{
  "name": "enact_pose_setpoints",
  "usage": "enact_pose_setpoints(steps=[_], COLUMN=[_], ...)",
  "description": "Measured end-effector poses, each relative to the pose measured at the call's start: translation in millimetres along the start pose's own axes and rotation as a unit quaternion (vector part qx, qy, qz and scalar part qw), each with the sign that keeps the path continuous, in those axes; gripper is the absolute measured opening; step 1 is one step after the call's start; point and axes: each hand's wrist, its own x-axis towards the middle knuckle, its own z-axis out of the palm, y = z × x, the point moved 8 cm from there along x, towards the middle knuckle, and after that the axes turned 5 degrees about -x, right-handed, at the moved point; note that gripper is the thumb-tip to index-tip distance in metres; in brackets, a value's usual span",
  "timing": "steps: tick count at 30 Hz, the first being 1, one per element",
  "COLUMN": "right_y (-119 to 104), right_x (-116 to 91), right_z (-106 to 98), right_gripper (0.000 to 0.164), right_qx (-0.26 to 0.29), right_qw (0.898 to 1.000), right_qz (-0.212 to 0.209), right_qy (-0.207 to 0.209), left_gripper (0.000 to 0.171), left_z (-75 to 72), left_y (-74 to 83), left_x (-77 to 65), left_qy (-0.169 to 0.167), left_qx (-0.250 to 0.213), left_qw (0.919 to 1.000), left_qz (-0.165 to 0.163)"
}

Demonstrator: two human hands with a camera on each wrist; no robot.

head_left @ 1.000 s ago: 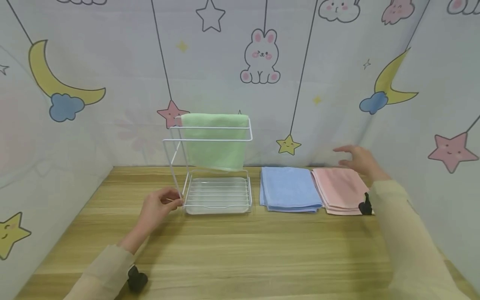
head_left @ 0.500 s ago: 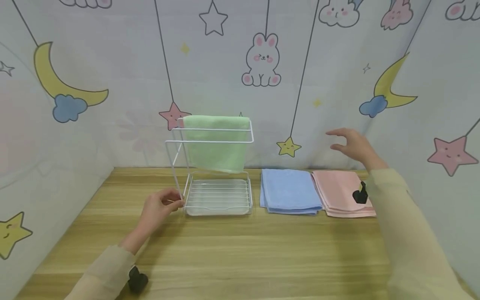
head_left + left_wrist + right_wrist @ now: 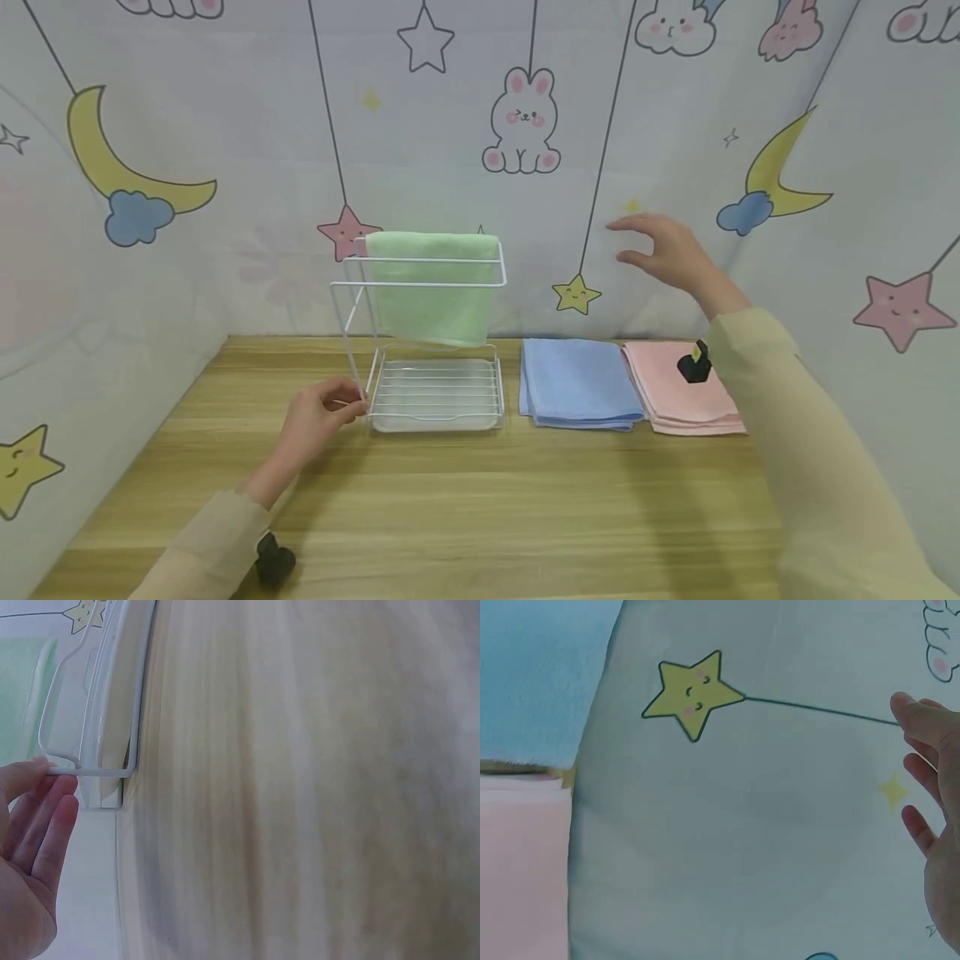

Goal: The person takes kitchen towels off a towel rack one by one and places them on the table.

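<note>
A white wire rack stands on the wooden table, with a green towel draped over its rear top bar. My left hand pinches the rack's lower left wire between thumb and fingers; the left wrist view shows that grip on the white wire. My right hand is raised above the folded towels, fingers apart and holding nothing. Below it lie a folded blue towel and, to its right, a folded pink towel, partly hidden by the sleeve and wrist strap.
A clear tray sits under the wire grid at the rack's base. Behind the table hangs a white backdrop printed with stars, moons and a rabbit, with more of it on both sides.
My right hand has risen from over the pink towel and moved left, now higher and nearer the blue towel. The left hand keeps its grip on the rack, which stays in place.
</note>
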Motion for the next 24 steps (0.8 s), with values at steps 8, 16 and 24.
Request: enact_pose_setpoints(steps=[8, 16, 24], right_y=[-44.9, -96.3, -134.0], right_x=[30.4, 55.2, 74.5], right_z=[-6.6, -13.8, -6.5], right_gripper=[0.045, 0.045, 0.044], right_qx=[0.004, 0.035, 0.056], right_qw=[0.999, 0.995, 0.99], right_qz=[-0.049, -0.09, -0.12], right_qy=[0.024, 0.037, 0.042], left_gripper=[0.016, 0.016, 0.017], left_z=[0.2, -1.6, -1.1], left_y=[0.0, 0.4, 1.4], left_x=[-0.3, -0.7, 0.1], left_qy=[0.002, 0.008, 0.004], left_qx=[0.001, 0.004, -0.006], left_qw=[1.0, 0.9999, 0.9999], left_qz=[0.002, 0.013, 0.014])
